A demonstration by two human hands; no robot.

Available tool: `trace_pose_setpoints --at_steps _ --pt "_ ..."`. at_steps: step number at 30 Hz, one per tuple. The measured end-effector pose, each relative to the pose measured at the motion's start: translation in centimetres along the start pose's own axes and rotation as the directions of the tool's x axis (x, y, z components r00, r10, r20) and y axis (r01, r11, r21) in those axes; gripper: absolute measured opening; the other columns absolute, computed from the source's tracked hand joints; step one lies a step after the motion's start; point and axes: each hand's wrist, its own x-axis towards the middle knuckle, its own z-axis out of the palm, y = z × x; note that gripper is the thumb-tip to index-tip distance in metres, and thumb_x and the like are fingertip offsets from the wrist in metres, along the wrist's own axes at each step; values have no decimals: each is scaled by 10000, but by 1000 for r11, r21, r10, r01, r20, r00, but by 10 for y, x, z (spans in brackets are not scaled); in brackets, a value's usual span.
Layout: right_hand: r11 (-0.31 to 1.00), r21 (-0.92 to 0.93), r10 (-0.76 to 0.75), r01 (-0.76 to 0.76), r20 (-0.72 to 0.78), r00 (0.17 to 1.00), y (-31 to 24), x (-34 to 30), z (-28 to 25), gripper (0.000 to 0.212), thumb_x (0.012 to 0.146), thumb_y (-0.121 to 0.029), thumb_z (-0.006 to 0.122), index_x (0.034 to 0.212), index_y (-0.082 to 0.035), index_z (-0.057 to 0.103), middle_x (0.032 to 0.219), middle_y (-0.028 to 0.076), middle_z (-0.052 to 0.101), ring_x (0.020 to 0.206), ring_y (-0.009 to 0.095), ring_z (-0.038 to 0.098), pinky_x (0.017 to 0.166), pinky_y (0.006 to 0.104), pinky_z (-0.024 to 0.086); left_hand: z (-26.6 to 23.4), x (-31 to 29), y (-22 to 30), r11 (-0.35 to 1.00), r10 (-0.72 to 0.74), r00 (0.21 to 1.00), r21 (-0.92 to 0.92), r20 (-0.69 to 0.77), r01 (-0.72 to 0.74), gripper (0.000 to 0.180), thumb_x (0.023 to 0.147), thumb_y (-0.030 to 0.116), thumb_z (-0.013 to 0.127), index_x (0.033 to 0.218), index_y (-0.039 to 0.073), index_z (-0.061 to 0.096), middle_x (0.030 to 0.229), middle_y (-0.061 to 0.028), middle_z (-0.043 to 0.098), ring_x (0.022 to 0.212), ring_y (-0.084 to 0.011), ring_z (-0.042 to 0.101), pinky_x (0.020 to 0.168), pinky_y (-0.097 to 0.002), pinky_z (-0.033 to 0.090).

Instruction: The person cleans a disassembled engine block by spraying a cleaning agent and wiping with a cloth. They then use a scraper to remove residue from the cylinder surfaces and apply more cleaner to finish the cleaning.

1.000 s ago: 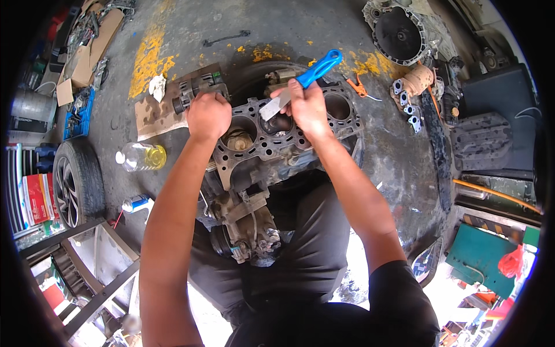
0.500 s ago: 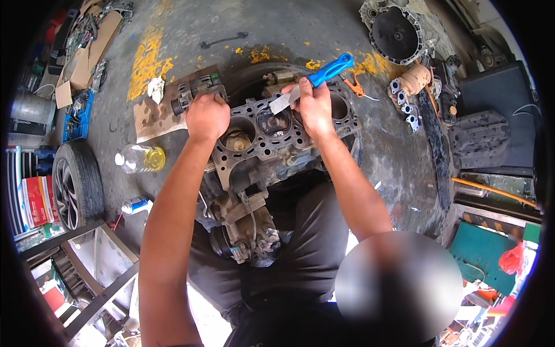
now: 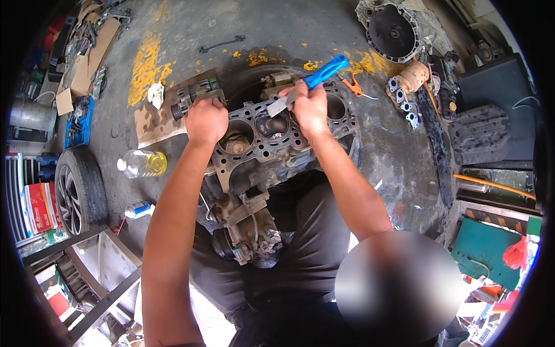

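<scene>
An engine block (image 3: 254, 151) with open cylinder bores stands before me, its flat upper face dark and stained. My right hand (image 3: 311, 111) is closed around a scraper with a blue handle (image 3: 328, 70) and a flat metal blade (image 3: 278, 105). The blade slants down to the left, its end over the far rim of a middle bore with a dark piston (image 3: 274, 124) inside. At the block's left end, my left hand (image 3: 207, 120) is curled into a fist; its fingertips and anything in them are hidden. Beside that hand, a pulley-fitted unit (image 3: 193, 95) lies on stained cardboard (image 3: 151, 124).
On the left floor are a bottle of yellow liquid (image 3: 141, 163), a spray can (image 3: 139, 209) and a wheel (image 3: 81, 188). An orange-handled clamp (image 3: 352, 87) lies beyond the block. A bell housing (image 3: 394, 32), a rusty manifold part (image 3: 412, 78) and a dark pan (image 3: 480, 134) sit rightward.
My right hand and the scraper have shifted slightly left and toward me, the blade still over the middle bore's rim. The left fist stays at the block's left end.
</scene>
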Motion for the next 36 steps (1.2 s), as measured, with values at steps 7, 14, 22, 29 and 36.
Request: trace_pose_setpoints --at_steps 7,14,22,29,36 --pt "998 62 28 -31 49 998 6 6 -5 122 1061 -126 456 1010 -17 475 777 101 711 550 91 518 535 271 454 0 4 -2 1000 3 1000 3 3 -3 363 947 261 460 944 33 742 1137 -190 690 1087 -397 632 965 -507 467" --pt "1000 11 11 -12 40 999 4 1 0 119 1054 -128 462 1011 -19 483 786 100 718 563 92 537 549 269 464 1 2 -1 1000 -2 1000 -5 6 2 377 942 249 458 944 -7 735 1141 -172 696 1083 -382 641 965 -519 458" --pt "999 47 -5 3 34 999 -1 -2 2 111 1053 -122 467 1018 -17 483 780 98 713 546 82 508 530 269 442 -2 0 4 1000 13 1000 7 15 -13 362 956 287 468 949 41 733 1113 -211 690 1060 -424 634 951 -504 486" --pt "1000 -3 -2 3 56 998 -2 -2 -3 111 1049 -121 468 1005 -21 486 780 95 712 553 73 508 522 261 431 2 2 -1 1000 7 1000 4 -5 -7 355 953 285 472 950 45 734 1107 -212 691 1054 -425 637 951 -509 486" --pt "999 47 -24 23 15 1000 0 -2 1 123 1037 -116 475 958 -22 483 747 86 700 531 62 487 497 254 411 -3 1 5 1000 -23 998 11 55 23 368 948 255 461 962 19 743 1162 -169 686 1105 -376 631 976 -517 448"
